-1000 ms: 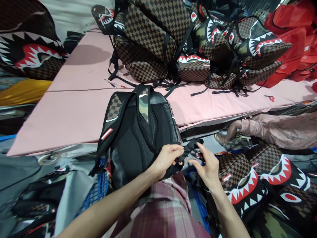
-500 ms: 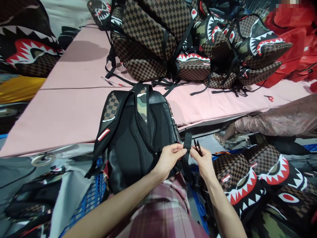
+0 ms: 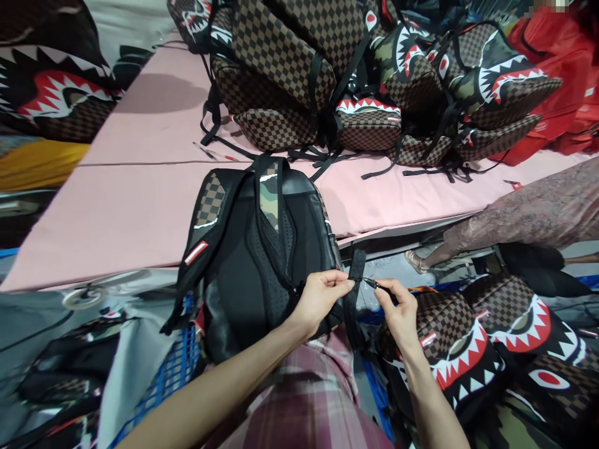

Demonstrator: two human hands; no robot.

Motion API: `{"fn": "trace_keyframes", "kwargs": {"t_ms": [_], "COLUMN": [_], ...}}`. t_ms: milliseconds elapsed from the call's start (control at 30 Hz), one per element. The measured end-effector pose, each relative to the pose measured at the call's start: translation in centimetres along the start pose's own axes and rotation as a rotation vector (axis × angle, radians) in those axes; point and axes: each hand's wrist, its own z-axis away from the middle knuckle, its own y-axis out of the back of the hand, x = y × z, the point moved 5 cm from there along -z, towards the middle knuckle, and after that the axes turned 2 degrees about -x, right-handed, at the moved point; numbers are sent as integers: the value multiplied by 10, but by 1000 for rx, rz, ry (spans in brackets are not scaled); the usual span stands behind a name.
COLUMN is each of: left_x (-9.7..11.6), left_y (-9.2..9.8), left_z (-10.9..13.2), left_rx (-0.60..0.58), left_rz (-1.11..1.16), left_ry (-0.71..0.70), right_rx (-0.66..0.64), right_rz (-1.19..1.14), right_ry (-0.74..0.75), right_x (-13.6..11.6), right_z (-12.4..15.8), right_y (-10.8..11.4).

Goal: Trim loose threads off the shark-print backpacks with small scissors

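A black backpack (image 3: 243,268) with checkered and camouflage trim leans against the table edge, its back panel and shoulder straps facing me. At its right side, my left hand (image 3: 321,302) pinches a black webbing strap (image 3: 358,265) between thumb and fingers. The strap's end stands up above the fingertips, and its lower part hangs down. Just right of it, my right hand (image 3: 400,308) is closed around small dark thread snips (image 3: 373,284). Their tips point left and reach the strap's edge. Any thread there is too fine to make out.
Checkered shark-mouth backpacks (image 3: 281,93) are heaped along the far side of the pink table (image 3: 131,218). Red bags (image 3: 543,93) lie at the right. More backpacks (image 3: 449,318) are piled at lower right, near another person's leg (image 3: 435,249). A blue basket (image 3: 163,380) stands below.
My right hand has turned and shifted slightly right, and the snips have swung from pointing upward to pointing left at the strap. My left hand stays on the strap.
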Motion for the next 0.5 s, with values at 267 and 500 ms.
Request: {"fn": "trace_keyframes", "kwargs": {"t_ms": [267,500], "left_x": [-4,-7], "left_y": [0,2], "left_z": [-3,-4], "left_rx": [49,68], "left_rz": [-68,-75], "left_ry": [-28,-22], "right_rx": [-15,-49], "right_rz": [197,132], "right_ry": [169,108], "right_x": [-14,-8], "right_z": [1,2], "right_y": [4,3]}}
